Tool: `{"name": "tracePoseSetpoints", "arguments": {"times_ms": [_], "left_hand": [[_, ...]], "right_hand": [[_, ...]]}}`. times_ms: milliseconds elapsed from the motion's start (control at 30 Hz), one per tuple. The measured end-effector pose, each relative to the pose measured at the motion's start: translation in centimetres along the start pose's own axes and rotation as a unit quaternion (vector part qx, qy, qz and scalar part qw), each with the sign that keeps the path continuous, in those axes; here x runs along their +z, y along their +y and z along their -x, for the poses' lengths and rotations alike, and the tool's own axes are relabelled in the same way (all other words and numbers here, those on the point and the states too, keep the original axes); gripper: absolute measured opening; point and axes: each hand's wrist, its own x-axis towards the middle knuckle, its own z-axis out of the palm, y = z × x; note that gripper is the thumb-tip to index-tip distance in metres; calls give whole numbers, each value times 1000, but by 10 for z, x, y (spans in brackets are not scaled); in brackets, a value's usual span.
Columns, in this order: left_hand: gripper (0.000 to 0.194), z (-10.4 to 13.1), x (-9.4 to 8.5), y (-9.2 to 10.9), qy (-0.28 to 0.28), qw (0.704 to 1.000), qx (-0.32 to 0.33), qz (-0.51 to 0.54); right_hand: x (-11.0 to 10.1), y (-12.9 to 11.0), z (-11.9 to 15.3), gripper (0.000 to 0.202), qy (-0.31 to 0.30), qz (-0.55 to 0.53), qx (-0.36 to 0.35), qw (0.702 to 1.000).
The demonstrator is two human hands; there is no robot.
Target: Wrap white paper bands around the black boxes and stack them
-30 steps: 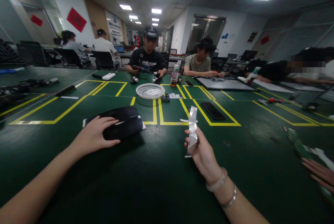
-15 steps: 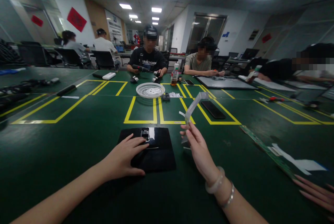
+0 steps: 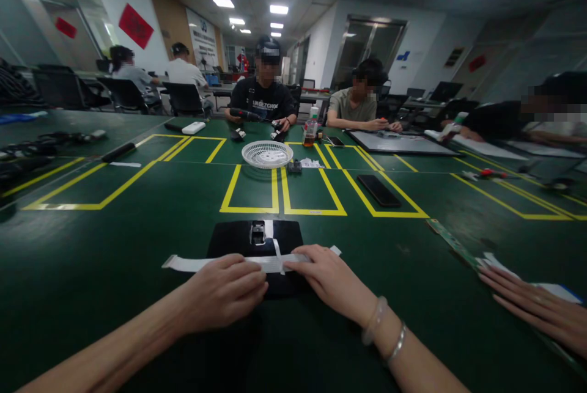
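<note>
A flat white ribbon cable stretches sideways between my hands over a glossy black plate. My left hand is closed on the cable left of its middle, leaving the left end sticking out. Farther right, my right hand pinches the cable with thumb and fingers. Between the hands a narrow white strip crosses the cable; where it is fixed I cannot tell. The plate lies flat on the table and has a small metal-edged recess near its far edge. My hands and the cable hide its near part.
A co-worker's hand rests at right on white sheets beside a long green circuit board. Beyond lie a phone, a white round basket, a bottle and yellow tape outlines. Several people sit around.
My right hand has brought the cable left and down over the plate. My left hand has lifted off the plate and closed on the cable. The co-worker's hand has come further in.
</note>
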Motion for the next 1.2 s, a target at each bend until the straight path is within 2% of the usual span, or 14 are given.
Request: {"name": "tracePoseSetpoints", "arguments": {"times_ms": [100, 200, 367, 533, 600, 733, 800, 900, 1067, 1200], "left_hand": [[20, -2, 5, -10, -59, 996, -67, 5], [23, -2, 9, -17, -107, 988, -113, 16], [22, -4, 8, -16, -125, 983, -131, 31], [22, -4, 9, -15, -118, 982, -141, 30], [29, -3, 11, -17, -101, 983, -153, 31], [79, 3, 16, -20, -84, 978, -192, 23], [94, 5, 17, -22, -98, 973, -206, 30], [91, 5, 16, -24, -107, 969, -216, 51], [82, 0, 6, -25, -89, 968, -222, 76], [73, 7, -4, -39, -57, 964, -251, 61]], "right_hand": [[0, 0, 0, 43, -7, 13, 3, 1000], [-2, -3, 0, 40, -9, 19, 11, 1000], [-3, -9, 1, 34, -5, 22, 24, 999], [-2, -9, 2, 32, -18, 27, 34, 999], [-2, -8, 2, 30, -16, 27, 31, 999], [-4, -5, 1, 32, 26, 29, 13, 999], [-6, -4, 0, 35, 59, 27, 12, 998], [-8, -3, 0, 35, 106, 23, 14, 994], [-10, -4, -1, 32, 157, 5, -6, 988], [-11, -3, -1, 30, 191, -6, -18, 981]]}}
